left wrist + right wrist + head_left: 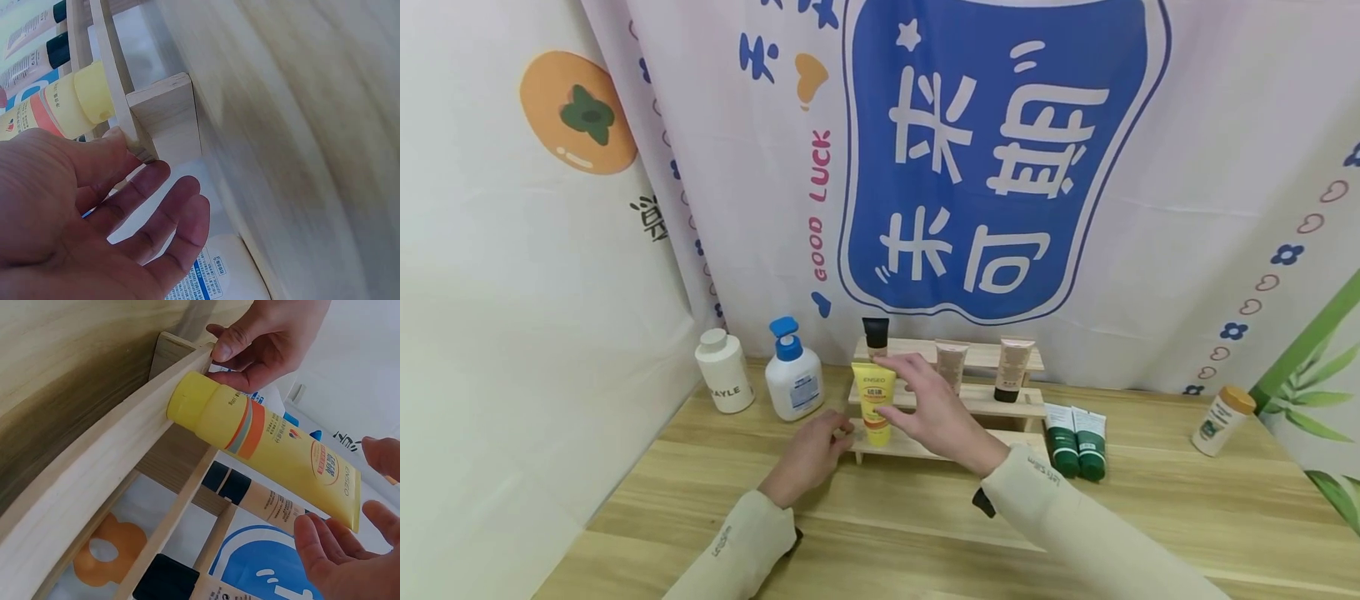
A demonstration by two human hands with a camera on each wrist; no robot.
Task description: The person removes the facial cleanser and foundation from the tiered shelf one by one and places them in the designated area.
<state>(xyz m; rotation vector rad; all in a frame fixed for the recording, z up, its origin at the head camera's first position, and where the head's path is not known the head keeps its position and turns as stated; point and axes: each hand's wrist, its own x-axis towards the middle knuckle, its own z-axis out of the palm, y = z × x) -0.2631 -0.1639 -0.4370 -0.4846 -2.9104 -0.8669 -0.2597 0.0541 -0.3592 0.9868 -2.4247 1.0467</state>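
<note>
A yellow squeeze tube (874, 385) stands cap-down at the left end of the lowest tier of a wooden display rack (913, 448). My right hand (942, 417) is beside the tube's upper part, thumb and fingers spread apart. In the right wrist view its fingertips (310, 537) lie close by the tube's crimped end. With thumb and index finger, my left hand (811, 454) pinches the left end of the bottom shelf, near the yellow cap (94, 94). Its other fingers are loosely bent below the shelf.
Higher tiers hold a black-topped tube (876, 332) and two beige tubes (1015, 362). Left of the rack stand a white pump bottle (793, 383) and a white jar (724, 371). Two green-and-white tubes (1077, 442) lie to its right; an orange-capped bottle (1222, 421) is farther right.
</note>
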